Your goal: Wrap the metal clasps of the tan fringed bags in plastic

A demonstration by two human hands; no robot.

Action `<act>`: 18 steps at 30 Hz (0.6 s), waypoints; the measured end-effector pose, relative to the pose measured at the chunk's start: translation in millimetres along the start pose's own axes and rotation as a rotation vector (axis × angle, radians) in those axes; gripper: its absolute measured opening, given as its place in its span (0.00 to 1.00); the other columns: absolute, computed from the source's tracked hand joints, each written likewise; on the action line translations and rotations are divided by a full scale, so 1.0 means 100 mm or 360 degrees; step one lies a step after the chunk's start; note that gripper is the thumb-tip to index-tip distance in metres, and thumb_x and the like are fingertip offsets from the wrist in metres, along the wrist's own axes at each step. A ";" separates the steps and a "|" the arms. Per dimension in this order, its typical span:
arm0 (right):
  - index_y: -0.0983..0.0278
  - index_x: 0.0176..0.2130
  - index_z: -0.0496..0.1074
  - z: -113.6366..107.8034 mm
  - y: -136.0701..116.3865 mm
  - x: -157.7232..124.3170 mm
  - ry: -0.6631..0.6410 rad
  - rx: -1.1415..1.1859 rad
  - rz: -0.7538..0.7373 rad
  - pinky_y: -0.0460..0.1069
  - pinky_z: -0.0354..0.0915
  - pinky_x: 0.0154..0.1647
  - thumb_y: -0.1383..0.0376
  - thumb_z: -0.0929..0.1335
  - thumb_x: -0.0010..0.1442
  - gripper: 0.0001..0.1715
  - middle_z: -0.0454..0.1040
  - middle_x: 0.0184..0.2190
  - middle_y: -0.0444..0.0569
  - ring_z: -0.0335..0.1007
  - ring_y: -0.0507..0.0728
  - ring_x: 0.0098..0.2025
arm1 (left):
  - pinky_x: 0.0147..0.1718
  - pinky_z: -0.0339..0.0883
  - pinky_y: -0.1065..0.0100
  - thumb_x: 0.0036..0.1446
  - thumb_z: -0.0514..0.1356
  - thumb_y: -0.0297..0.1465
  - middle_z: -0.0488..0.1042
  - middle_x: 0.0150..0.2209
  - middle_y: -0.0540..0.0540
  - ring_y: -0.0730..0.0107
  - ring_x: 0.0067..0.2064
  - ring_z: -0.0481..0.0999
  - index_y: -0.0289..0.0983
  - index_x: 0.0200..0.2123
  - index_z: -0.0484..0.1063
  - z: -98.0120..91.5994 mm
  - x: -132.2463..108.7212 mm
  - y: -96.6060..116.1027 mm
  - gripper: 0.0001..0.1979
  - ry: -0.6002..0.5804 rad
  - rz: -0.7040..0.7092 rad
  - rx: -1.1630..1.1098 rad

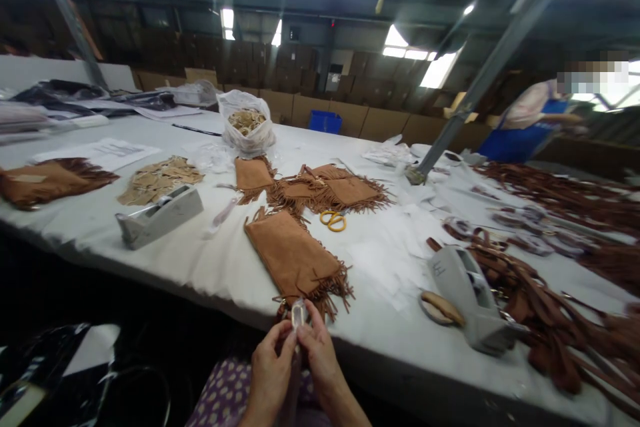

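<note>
My left hand and my right hand meet at the table's front edge. Their fingertips pinch a small pale metal loop that looks wrapped in see-through plastic. A pale strip runs down from it between my wrists; its lower end is out of view. Just beyond my fingers lies a tan suede fringed pouch, its near corner close to the loop. Whether the loop is joined to the pouch, I cannot tell. Yellow-handled scissors rest behind the pouch, beside more fringed suede pouches.
Grey tape dispensers stand left and right, with a tape roll near the right one. Brown straps heap at right. A white bag holds tan pieces. A metal post rises behind; a person in a blue apron stands beyond.
</note>
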State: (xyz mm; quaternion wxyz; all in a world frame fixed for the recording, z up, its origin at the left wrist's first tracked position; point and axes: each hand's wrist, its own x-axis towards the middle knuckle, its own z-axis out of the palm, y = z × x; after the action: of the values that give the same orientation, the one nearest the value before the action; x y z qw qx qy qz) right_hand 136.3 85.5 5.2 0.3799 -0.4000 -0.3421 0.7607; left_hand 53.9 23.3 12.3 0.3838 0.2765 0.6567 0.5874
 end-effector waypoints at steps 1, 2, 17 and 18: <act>0.63 0.58 0.59 -0.02 0.04 0.01 -0.0006 -0.0035 -0.0028 0.53 0.65 0.45 0.57 0.75 0.40 0.49 0.76 0.43 0.54 0.72 0.62 0.45 | 0.45 0.69 0.61 0.50 0.61 0.43 0.80 0.40 0.40 0.54 0.43 0.78 0.34 0.40 0.77 -0.01 0.02 -0.04 0.20 -0.0001 -0.0030 -0.0012; 0.64 0.59 0.58 -0.04 0.07 0.03 -0.0017 -0.0076 -0.0052 0.54 0.65 0.45 0.55 0.75 0.41 0.50 0.77 0.42 0.53 0.73 0.62 0.44 | 0.45 0.69 0.61 0.49 0.62 0.44 0.80 0.40 0.40 0.53 0.44 0.78 0.34 0.40 0.77 -0.02 0.04 -0.06 0.21 -0.0017 -0.0052 -0.0031; 0.64 0.63 0.53 -0.22 0.09 0.18 -0.0330 -0.0637 -0.0300 0.56 0.65 0.48 0.43 0.67 0.50 0.51 0.77 0.41 0.56 0.73 0.62 0.44 | 0.34 0.69 0.60 0.35 0.70 0.49 0.77 0.25 0.40 0.56 0.29 0.77 0.30 0.26 0.75 0.01 0.41 -0.17 0.26 -0.0517 -0.0442 -0.0489; 0.63 0.63 0.54 -0.22 0.09 0.17 -0.0297 -0.0742 -0.0376 0.55 0.66 0.47 0.43 0.66 0.51 0.49 0.78 0.39 0.55 0.74 0.62 0.43 | 0.35 0.69 0.59 0.38 0.70 0.47 0.77 0.28 0.39 0.54 0.32 0.78 0.31 0.28 0.76 0.02 0.38 -0.13 0.24 -0.0482 -0.0437 -0.0399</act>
State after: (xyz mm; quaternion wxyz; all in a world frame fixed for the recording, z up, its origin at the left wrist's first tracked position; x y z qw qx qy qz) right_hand 146.1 100.4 -18.2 0.3307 -0.3622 -0.5857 0.6453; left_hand 35.9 53.4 -7.6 0.5854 0.2198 0.5450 0.5585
